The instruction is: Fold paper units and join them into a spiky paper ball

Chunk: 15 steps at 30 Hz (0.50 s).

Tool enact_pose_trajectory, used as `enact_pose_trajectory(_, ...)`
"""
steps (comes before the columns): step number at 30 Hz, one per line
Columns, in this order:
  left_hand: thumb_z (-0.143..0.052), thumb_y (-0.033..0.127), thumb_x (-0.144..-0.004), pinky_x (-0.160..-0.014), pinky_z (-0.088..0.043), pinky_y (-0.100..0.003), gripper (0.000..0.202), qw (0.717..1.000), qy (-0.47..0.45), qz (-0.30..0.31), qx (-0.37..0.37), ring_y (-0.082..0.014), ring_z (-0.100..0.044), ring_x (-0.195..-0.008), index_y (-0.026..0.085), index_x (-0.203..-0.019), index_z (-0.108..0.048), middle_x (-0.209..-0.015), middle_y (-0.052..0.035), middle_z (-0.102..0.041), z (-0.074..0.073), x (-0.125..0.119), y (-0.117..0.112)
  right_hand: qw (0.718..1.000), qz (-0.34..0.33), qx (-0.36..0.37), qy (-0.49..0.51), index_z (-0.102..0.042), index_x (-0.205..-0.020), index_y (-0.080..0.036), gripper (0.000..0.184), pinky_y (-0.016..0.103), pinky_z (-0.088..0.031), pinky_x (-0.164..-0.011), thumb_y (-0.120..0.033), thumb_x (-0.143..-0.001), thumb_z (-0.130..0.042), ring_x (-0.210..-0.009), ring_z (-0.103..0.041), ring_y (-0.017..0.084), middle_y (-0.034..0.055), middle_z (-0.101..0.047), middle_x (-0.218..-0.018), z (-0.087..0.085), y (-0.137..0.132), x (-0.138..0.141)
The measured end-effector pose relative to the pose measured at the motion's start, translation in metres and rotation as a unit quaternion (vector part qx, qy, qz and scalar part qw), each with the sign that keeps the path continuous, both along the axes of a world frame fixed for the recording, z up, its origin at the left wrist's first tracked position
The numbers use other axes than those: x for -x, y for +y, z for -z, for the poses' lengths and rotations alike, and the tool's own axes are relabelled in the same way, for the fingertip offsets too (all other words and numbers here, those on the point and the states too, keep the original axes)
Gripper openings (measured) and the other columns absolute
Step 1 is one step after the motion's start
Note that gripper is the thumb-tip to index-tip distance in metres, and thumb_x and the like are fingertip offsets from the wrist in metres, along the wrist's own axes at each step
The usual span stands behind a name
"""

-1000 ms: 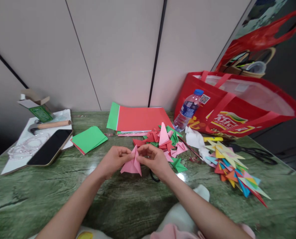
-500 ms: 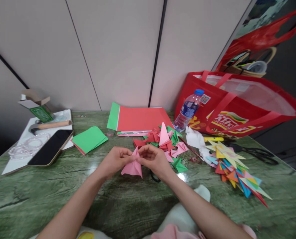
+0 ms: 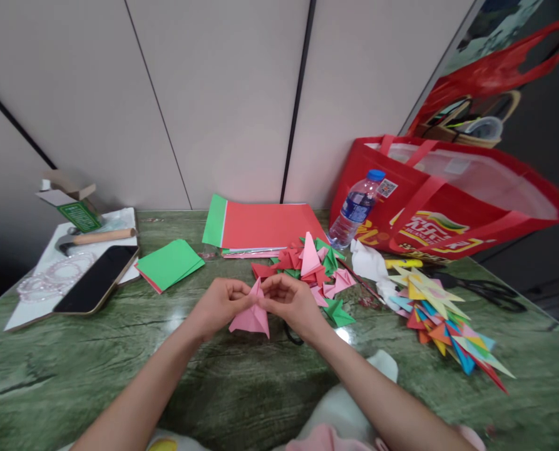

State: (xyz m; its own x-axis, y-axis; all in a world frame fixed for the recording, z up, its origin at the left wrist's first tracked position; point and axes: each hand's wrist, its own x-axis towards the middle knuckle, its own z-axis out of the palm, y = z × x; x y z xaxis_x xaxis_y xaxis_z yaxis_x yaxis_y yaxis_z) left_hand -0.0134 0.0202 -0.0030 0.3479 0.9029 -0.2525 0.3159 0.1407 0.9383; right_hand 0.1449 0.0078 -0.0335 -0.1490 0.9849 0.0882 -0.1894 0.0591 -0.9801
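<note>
Both of my hands meet over the green marble table [image 3: 241,382], pinching a folded pink paper piece [image 3: 251,316] near its pointed top. My left hand [image 3: 220,304] grips its left side with curled fingers. On the other side my right hand [image 3: 291,300] has fingers closed round the tip. The paper's lower flaps fan out below my fingers, just above the tabletop. Right behind my hands lies a heap of folded red, pink and green paper pieces [image 3: 314,266].
Red and green sheets [image 3: 260,225] and a green square stack [image 3: 169,263] lie farther back. Left: a phone [image 3: 96,279], hammer [image 3: 94,238], small box [image 3: 70,203]. Right: water bottle [image 3: 357,207], red bag [image 3: 452,200], multicoloured folded points [image 3: 443,316], scissors [image 3: 488,291].
The pink piece has sunk a little lower between my fingers and my hands have closed in slightly on its tip. Nothing else on the table has moved.
</note>
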Motion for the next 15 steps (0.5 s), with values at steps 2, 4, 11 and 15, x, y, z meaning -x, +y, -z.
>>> enact_pose_trajectory(2,-0.065,0.049,-0.061,-0.044,-0.015,-0.019,0.037,1.000,-0.001,0.000,-0.006,-0.0059,-0.029,-0.044,0.012,-0.061,-0.057,-0.047,0.0048,-0.043,0.001,0.000,0.000,1.000,0.004,0.004,0.004,-0.061,-0.074,-0.018,0.027,0.026,-0.050,-0.066,-0.031,-0.056,-0.076,-0.067,-0.060,0.012,-0.0002,-0.063,-0.073,0.000,0.000,0.001)
enact_pose_trajectory(4,-0.063,0.048,-0.063,-0.044,-0.015,-0.019,0.037,1.000,-0.003,0.001,-0.012,-0.0059,-0.029,-0.044,0.013,-0.060,-0.056,-0.046,0.0050,-0.042,0.001,0.000,0.000,1.000,0.014,0.012,0.014,-0.060,-0.074,-0.018,0.024,0.026,-0.050,-0.065,-0.032,-0.059,-0.074,-0.067,-0.060,0.013,-0.0004,-0.063,-0.072,0.001,0.000,0.001)
enact_pose_trajectory(11,-0.060,0.041,-0.066,-0.041,-0.019,-0.019,0.029,0.998,0.023,0.022,-0.047,-0.0073,-0.033,-0.044,0.014,-0.057,-0.058,-0.048,0.0038,-0.044,-0.008,-0.007,-0.005,0.998,0.029,0.046,0.045,-0.065,-0.075,-0.019,0.022,0.026,-0.050,-0.064,-0.033,-0.060,-0.073,-0.068,-0.061,0.013,-0.0001,-0.065,-0.072,-0.001,0.000,0.000)
enact_pose_trajectory(15,-0.059,0.037,-0.066,-0.041,-0.020,-0.019,0.026,0.998,0.026,0.020,-0.058,-0.0072,-0.032,-0.045,0.013,-0.057,-0.058,-0.047,0.0042,-0.044,-0.011,-0.009,-0.006,0.997,0.038,0.051,0.045,-0.068,-0.071,-0.019,0.017,0.026,-0.049,-0.064,-0.032,-0.061,-0.073,-0.066,-0.060,0.013,-0.0002,-0.067,-0.071,-0.005,-0.001,0.000)
